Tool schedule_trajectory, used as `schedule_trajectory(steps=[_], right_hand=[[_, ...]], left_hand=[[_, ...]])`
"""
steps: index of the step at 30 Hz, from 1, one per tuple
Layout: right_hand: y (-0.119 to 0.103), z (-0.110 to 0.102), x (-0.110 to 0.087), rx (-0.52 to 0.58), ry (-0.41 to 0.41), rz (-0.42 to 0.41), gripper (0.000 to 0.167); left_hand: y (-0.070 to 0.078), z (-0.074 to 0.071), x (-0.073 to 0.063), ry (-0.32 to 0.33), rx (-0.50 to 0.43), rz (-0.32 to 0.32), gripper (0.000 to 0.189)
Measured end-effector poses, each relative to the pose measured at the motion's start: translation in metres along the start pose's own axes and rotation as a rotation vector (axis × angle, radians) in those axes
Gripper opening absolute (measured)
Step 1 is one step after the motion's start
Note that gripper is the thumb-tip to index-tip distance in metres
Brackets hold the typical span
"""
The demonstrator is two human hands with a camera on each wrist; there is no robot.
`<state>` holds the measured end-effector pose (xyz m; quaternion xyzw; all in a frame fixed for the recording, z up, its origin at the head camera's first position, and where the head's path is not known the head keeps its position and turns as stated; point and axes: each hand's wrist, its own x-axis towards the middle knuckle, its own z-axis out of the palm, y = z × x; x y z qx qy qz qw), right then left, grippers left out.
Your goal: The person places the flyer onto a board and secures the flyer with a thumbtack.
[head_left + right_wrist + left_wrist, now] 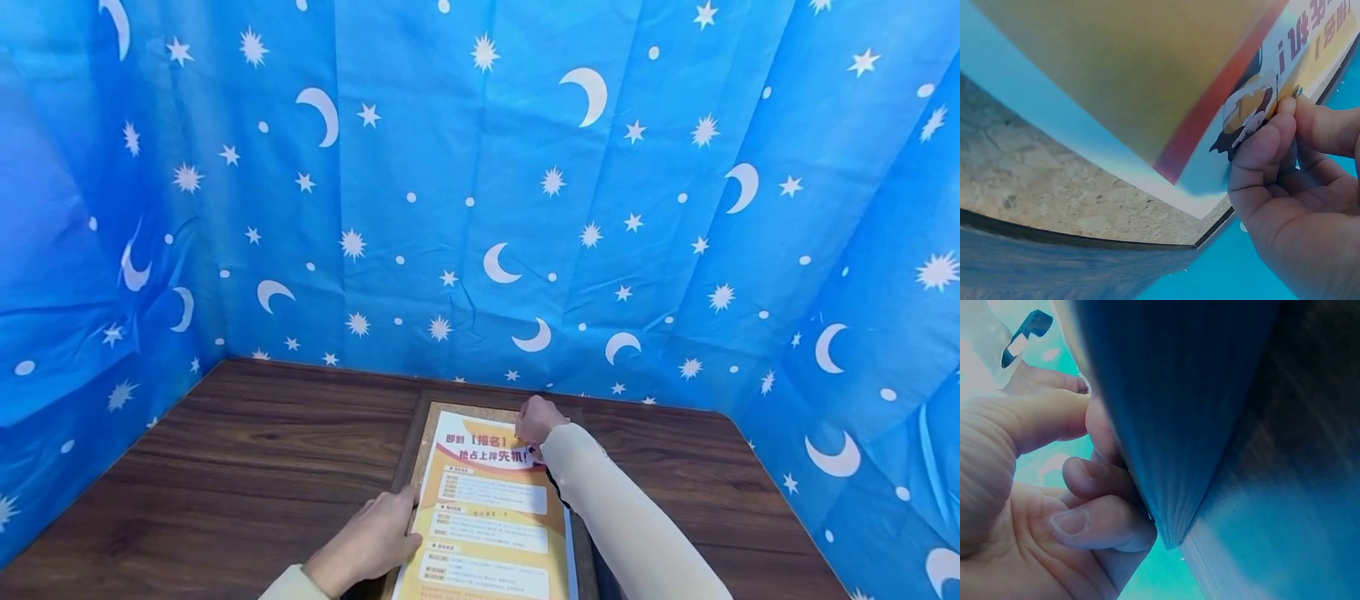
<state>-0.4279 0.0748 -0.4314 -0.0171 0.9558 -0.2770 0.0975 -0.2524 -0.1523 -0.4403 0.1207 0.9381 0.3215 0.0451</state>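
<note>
A printed poster [487, 508], yellow, white and red, lies on a cork board [444, 410] with a dark wooden frame. My left hand [378, 533] grips the frame's left side; in the left wrist view its fingers [1100, 525] curl against the dark frame edge [1172, 487]. At the poster's upper right, my right hand [538, 421] is down on the paper. The right wrist view shows thumb and forefinger of that hand [1297, 169] pinching a small shiny pin-like thing [1298, 91], mostly hidden by the fingertips. A cartoon figure printed on the poster [1247, 112] is beside them.
The board rests on a dark wood-grain table [247, 467], close to its back edge. A blue curtain [450, 167] with white moons and stars hangs behind the table and along both sides. Bare cork [1085, 194] shows beyond the poster's edge.
</note>
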Motion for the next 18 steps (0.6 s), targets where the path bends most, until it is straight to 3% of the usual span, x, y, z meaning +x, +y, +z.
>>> schedule_trajectory(steps=[8,18], right_hand=[[0.003,0.001,0.001,0.008,0.005,0.049,0.014],[0.012,0.001,-0.004,0.039,-0.011,-0.066,0.020]], left_hand=[[0.002,0.001,0.001,-0.027,-0.027,0.002,0.044],[-0.001,0.000,0.001,-0.036,-0.068,0.025,0.048]])
